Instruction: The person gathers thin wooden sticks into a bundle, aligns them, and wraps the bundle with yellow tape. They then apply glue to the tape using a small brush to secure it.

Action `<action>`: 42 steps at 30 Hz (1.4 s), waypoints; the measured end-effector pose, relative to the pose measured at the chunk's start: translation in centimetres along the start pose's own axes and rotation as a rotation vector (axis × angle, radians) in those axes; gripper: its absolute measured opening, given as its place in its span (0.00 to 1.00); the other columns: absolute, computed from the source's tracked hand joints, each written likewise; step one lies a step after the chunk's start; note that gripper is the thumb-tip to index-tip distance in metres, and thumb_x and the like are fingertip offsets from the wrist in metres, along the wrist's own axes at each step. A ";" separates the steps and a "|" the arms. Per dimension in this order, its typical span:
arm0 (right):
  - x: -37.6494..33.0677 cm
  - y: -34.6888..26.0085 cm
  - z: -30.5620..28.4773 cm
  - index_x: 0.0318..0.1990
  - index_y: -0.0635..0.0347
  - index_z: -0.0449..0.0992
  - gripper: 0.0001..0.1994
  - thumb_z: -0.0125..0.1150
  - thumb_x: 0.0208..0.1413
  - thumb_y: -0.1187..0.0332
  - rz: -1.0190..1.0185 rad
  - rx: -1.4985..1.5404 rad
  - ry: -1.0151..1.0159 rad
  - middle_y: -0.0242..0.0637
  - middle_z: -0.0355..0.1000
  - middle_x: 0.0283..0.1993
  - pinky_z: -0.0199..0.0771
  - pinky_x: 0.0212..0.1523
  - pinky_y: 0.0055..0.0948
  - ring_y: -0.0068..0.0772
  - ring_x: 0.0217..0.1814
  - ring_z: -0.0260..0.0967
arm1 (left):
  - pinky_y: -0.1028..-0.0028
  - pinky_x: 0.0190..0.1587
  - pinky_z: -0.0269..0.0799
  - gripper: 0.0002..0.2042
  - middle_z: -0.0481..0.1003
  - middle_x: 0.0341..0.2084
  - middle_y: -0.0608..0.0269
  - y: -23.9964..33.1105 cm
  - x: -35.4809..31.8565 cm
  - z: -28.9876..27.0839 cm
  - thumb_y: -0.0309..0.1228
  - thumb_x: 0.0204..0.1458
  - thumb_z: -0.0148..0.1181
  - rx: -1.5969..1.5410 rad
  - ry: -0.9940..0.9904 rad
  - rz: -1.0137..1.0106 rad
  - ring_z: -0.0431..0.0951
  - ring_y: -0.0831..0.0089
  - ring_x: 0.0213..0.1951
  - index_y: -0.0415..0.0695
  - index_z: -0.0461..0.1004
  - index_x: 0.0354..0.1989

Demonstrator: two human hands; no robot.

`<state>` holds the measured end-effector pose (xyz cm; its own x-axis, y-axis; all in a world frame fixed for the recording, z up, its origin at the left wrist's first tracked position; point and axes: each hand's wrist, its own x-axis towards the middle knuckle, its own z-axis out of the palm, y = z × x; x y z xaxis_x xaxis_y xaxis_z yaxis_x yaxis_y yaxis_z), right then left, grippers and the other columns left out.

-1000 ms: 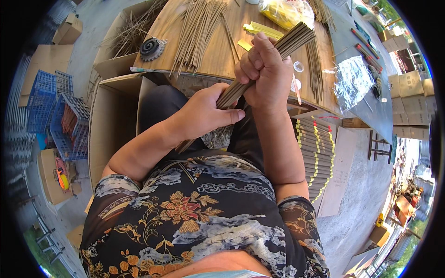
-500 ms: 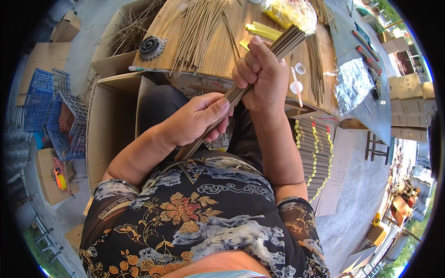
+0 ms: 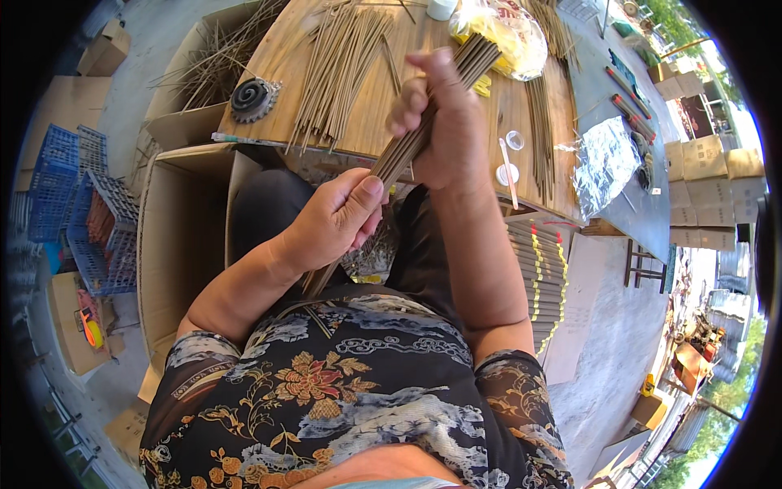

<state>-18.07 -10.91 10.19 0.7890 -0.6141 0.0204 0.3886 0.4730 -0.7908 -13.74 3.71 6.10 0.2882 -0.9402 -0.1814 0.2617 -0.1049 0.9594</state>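
Both hands grip one bundle of thin brown sticks (image 3: 415, 138) held slanting above the lap — the left hand (image 3: 330, 224) is closed round its lower part, the right hand (image 3: 444, 130) wrapped round it higher up, near the top end. Left of them stands an open cardboard box (image 3: 175, 236). Beyond, on the wooden bench (image 3: 399, 90), loose sticks (image 3: 342, 69) lie fanned out, with a yellow plastic bag (image 3: 505, 37) further right.

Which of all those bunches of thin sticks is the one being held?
The bundle of sticks gripped by both the left hand and right hand; the spread sticks lie loose on the wooden table.
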 end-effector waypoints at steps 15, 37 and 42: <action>7.3 5.5 -15.5 0.35 0.58 0.75 0.11 0.59 0.47 0.61 -0.175 -1.910 0.038 0.40 0.68 0.38 0.66 0.42 0.36 0.44 0.43 0.66 | 0.86 0.12 0.53 0.18 0.63 0.14 0.69 0.3 2.5 -4.5 0.45 0.58 0.39 -0.326 0.136 -0.016 0.57 0.85 0.11 0.41 0.65 0.33; 8.2 4.2 -16.2 0.24 0.60 0.74 0.07 0.61 0.43 0.67 -0.257 -1.654 0.091 0.42 0.69 0.29 0.66 0.38 0.37 0.44 0.36 0.66 | 0.87 0.13 0.56 0.17 0.64 0.15 0.69 0.9 2.1 -4.7 0.46 0.57 0.42 -0.272 0.116 -0.031 0.58 0.86 0.12 0.42 0.66 0.32; 6.8 2.3 -14.0 0.31 0.62 0.76 0.07 0.59 0.48 0.68 -0.163 -1.276 0.134 0.39 0.72 0.30 0.68 0.30 0.24 0.24 0.28 0.69 | 0.88 0.13 0.55 0.17 0.63 0.15 0.70 1.8 1.3 -4.4 0.45 0.57 0.42 -0.192 0.132 -0.038 0.58 0.87 0.12 0.42 0.66 0.32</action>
<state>-18.49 -22.84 -0.07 0.6931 -0.7008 0.1689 -0.3095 -0.5009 -0.8083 -8.88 3.72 6.63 0.3898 -0.8848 -0.2552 0.4416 -0.0637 0.8950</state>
